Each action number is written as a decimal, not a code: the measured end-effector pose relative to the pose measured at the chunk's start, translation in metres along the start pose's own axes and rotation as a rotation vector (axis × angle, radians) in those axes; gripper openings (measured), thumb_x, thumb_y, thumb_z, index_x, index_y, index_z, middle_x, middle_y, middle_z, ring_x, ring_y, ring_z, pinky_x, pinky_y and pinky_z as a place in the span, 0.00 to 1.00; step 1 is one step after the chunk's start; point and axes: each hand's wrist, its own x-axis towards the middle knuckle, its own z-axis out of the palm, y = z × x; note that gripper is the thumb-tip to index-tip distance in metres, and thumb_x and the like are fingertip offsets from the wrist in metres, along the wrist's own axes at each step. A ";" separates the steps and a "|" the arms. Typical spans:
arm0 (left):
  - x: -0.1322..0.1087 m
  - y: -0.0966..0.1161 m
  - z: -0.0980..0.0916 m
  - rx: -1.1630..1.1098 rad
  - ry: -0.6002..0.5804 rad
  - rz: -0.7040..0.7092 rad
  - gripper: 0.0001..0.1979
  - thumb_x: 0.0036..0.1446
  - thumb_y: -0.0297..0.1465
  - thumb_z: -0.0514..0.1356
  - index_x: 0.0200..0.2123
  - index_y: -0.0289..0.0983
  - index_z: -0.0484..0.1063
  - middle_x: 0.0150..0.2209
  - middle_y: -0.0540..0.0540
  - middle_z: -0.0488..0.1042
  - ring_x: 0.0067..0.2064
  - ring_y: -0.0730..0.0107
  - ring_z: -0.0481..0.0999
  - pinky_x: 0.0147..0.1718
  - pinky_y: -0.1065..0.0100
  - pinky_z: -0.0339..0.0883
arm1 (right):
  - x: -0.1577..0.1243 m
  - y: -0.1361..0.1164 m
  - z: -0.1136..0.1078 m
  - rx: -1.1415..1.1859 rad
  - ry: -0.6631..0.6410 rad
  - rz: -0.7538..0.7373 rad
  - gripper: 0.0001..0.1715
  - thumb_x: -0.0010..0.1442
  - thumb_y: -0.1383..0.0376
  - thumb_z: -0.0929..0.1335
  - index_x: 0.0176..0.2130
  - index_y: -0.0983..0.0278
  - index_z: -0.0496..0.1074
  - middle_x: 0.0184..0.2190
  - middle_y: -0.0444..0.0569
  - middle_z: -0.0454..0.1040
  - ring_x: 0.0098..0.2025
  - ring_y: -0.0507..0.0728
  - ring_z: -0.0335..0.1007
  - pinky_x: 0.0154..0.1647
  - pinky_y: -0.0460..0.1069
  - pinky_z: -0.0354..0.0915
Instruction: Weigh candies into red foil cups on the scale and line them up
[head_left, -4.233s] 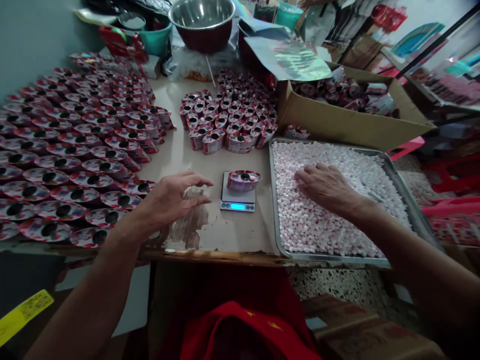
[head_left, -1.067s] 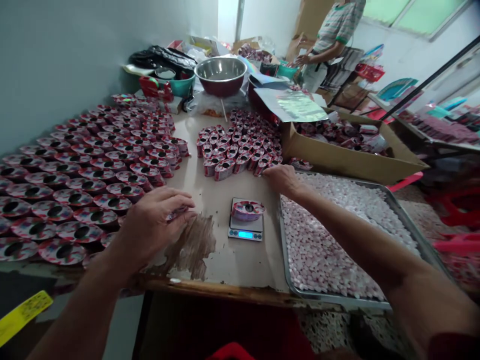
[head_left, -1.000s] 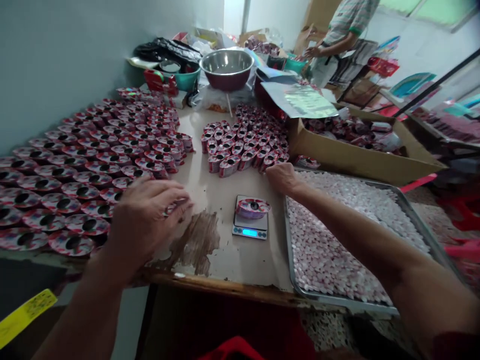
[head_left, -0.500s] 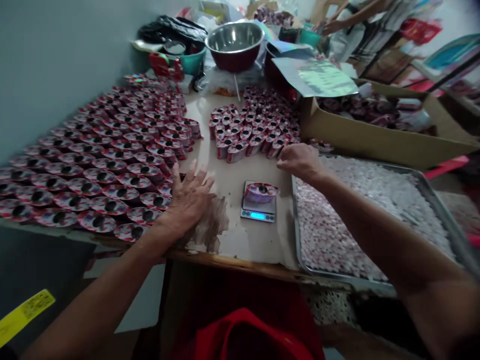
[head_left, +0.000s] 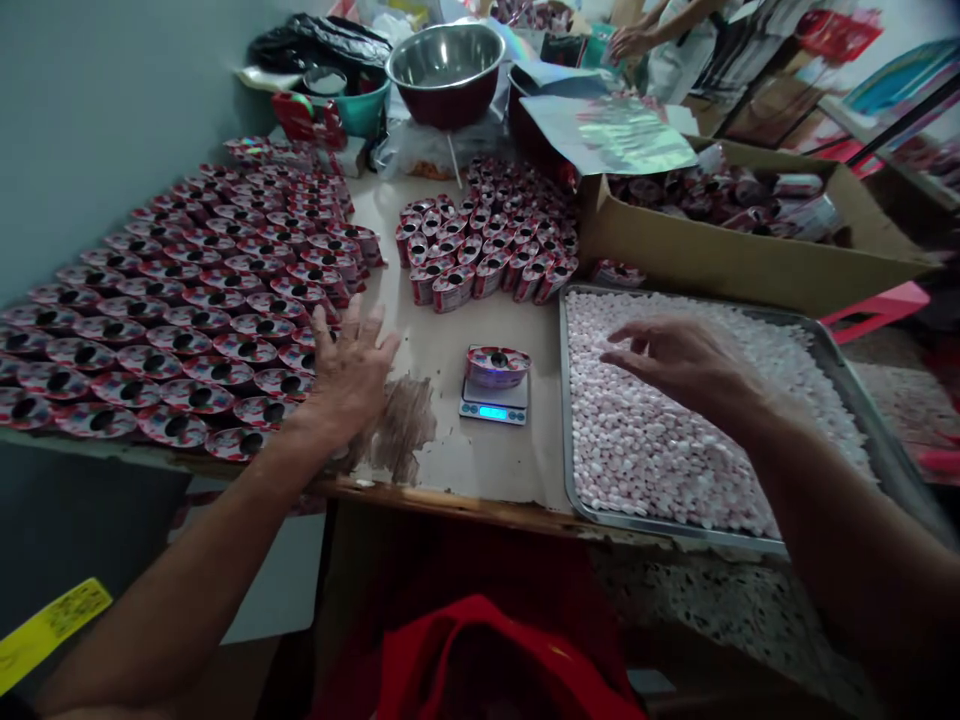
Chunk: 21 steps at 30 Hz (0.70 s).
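One printed oval container (head_left: 497, 372) stands upright on a small digital scale (head_left: 493, 411), and it lies between the person's two hands — to the right of one, to the left of the other. Its long axis runs roughly left to right, so one narrow end faces each hand, and its round dark opening points up. The gap on either side looks much alike; which hand is nearer cannot be told with certainty.

The left hand (head_left: 351, 372) is palm down, its fingers spread apart and pointing away from the body, at the right edge of the dense rows of containers (head_left: 180, 340). Nothing shows in its grasp, though the palm is hidden. Its thumb side faces the scale.

The right hand (head_left: 679, 362) is over the left part of a metal tray (head_left: 568, 430), its thumb and forefinger parted, with nothing visible between them. Slightly blurred, it hangs above small pale pellets (head_left: 637, 450); whether any fingertip touches them cannot be told. The tray sits on the tabletop (head_left: 517, 465) just right of the scale, near the front edge.

Beyond the scale stands a smaller cluster of containers (head_left: 480, 245) — well apart from the rows on the left.
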 end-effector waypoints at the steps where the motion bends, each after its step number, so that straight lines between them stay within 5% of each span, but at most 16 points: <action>1: 0.001 0.009 -0.006 -0.016 0.017 0.027 0.18 0.68 0.24 0.58 0.57 0.38 0.78 0.75 0.33 0.62 0.79 0.34 0.52 0.75 0.26 0.33 | -0.001 -0.002 0.002 -0.048 -0.010 -0.032 0.24 0.65 0.49 0.73 0.53 0.59 0.84 0.39 0.54 0.84 0.38 0.64 0.77 0.37 0.54 0.64; 6: 0.015 0.043 -0.020 -0.197 0.057 0.010 0.20 0.62 0.30 0.71 0.57 0.42 0.79 0.65 0.37 0.76 0.68 0.40 0.72 0.71 0.36 0.57 | -0.014 0.007 0.014 -0.285 -0.195 -0.110 0.24 0.66 0.56 0.71 0.56 0.63 0.82 0.43 0.58 0.83 0.44 0.67 0.77 0.45 0.56 0.66; 11: 0.032 0.058 0.024 -0.735 -0.050 -0.131 0.39 0.46 0.26 0.80 0.62 0.38 0.75 0.53 0.40 0.84 0.55 0.50 0.82 0.59 0.52 0.74 | -0.024 0.010 0.014 -0.072 -0.044 -0.101 0.17 0.66 0.57 0.70 0.48 0.62 0.83 0.43 0.58 0.81 0.44 0.66 0.75 0.47 0.57 0.67; 13: 0.038 0.067 0.049 -1.008 -0.177 -0.148 0.34 0.45 0.29 0.80 0.57 0.37 0.78 0.49 0.43 0.85 0.50 0.54 0.84 0.54 0.57 0.77 | -0.025 -0.002 0.012 0.234 0.055 -0.017 0.17 0.64 0.54 0.72 0.46 0.62 0.82 0.41 0.55 0.81 0.40 0.63 0.74 0.44 0.56 0.67; 15: 0.046 0.078 0.065 -1.152 -0.176 -0.134 0.27 0.47 0.33 0.79 0.52 0.37 0.80 0.44 0.46 0.85 0.45 0.58 0.85 0.48 0.61 0.78 | -0.025 -0.021 0.014 0.694 0.101 0.164 0.16 0.64 0.51 0.73 0.42 0.61 0.79 0.36 0.51 0.79 0.34 0.59 0.71 0.38 0.53 0.66; 18: 0.065 0.098 0.059 -0.976 0.147 0.041 0.19 0.53 0.33 0.77 0.48 0.38 0.82 0.43 0.46 0.84 0.45 0.61 0.82 0.49 0.62 0.76 | -0.020 -0.057 0.023 1.468 0.067 0.558 0.14 0.71 0.55 0.69 0.36 0.61 0.73 0.32 0.48 0.77 0.31 0.54 0.71 0.34 0.49 0.68; 21: 0.093 0.124 0.026 -0.627 0.431 0.422 0.12 0.63 0.27 0.70 0.49 0.43 0.83 0.47 0.46 0.83 0.52 0.59 0.79 0.56 0.57 0.71 | -0.008 -0.084 0.028 2.014 0.050 0.773 0.14 0.76 0.62 0.61 0.39 0.60 0.71 0.34 0.47 0.78 0.35 0.55 0.77 0.39 0.49 0.74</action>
